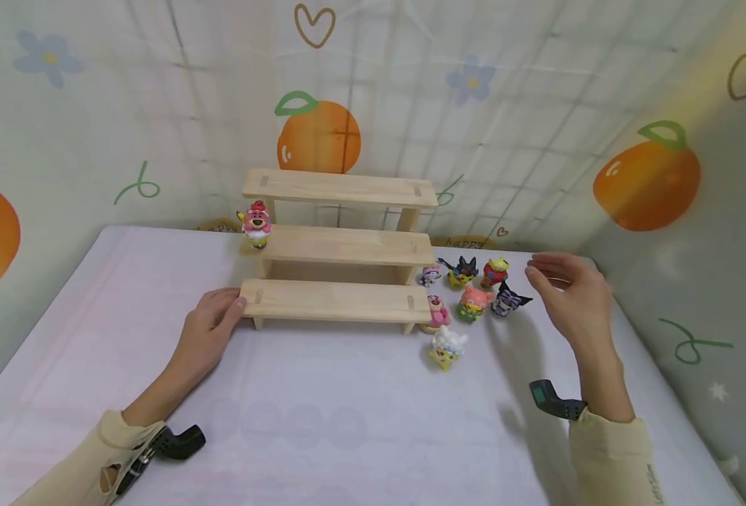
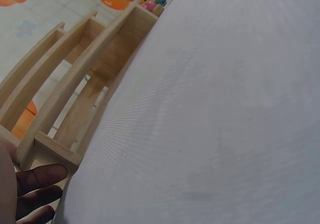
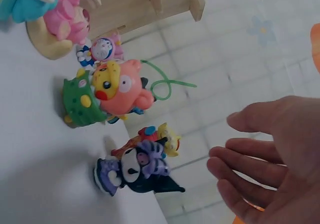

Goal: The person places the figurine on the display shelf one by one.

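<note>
A person's cream left sleeve and right sleeve lay nearest, well in front of the three-step wooden stand, each with a black device at its cuff. The pale cloth-covered table stretched under the stand. A white-topped figurine leaned just in front of the stand's right end. At the stand's left end, the left hand rested its thumb on the corner of the lowest step, its fingers loosely extended along the outside. A pink bear figurine sat close beside the opposite end of that step. Farther right of the stand stood a pink-hooded figurine with a green body, then a black-and-purple figurine. Beyond these, well to the right of the stand, the right hand hung with thumb and fingers apart, fingers slightly bent. Behind that pair, a small pink-and-white figurine stood nearest the stand, followed by a black-eared figurine and a red-and-yellow figurine. A red-capped pink figurine stood upright on the left end of the stand's middle step. A backdrop printed with oranges hung behind the stand.
</note>
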Demonstrator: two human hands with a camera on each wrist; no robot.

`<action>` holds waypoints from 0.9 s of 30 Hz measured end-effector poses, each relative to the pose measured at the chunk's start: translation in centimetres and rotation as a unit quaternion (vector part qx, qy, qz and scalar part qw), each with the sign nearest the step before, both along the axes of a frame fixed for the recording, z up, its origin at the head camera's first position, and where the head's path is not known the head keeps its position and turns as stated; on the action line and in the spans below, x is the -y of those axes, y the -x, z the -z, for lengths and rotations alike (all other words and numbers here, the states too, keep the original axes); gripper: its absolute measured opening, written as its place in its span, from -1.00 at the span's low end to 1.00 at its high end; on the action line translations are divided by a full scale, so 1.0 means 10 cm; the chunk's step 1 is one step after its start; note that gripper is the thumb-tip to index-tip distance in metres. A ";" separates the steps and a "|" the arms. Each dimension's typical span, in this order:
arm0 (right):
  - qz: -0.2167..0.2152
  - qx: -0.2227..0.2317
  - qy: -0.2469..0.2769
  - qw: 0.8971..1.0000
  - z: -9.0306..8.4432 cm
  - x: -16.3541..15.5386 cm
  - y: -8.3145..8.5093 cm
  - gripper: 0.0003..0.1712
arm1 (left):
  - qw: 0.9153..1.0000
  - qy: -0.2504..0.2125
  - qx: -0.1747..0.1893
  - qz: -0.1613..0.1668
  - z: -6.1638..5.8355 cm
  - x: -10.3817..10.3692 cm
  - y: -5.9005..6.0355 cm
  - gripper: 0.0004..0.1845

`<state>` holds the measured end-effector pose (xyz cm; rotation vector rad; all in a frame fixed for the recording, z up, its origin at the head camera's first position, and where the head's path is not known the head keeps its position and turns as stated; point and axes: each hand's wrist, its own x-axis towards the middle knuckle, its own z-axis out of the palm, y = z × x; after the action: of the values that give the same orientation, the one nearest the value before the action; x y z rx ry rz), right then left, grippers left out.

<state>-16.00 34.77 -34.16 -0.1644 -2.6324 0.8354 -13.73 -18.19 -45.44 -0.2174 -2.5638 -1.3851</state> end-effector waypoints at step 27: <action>-0.095 0.124 -0.036 0.987 0.33 -0.16 0.11 -0.46 | 1.000 -0.001 0.018 0.000 -0.03 -0.01 -0.02 -0.54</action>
<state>-17.05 36.34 -37.48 0.0025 -2.9444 0.8245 -13.53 -18.13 -45.17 -0.1936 -2.5919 -1.4032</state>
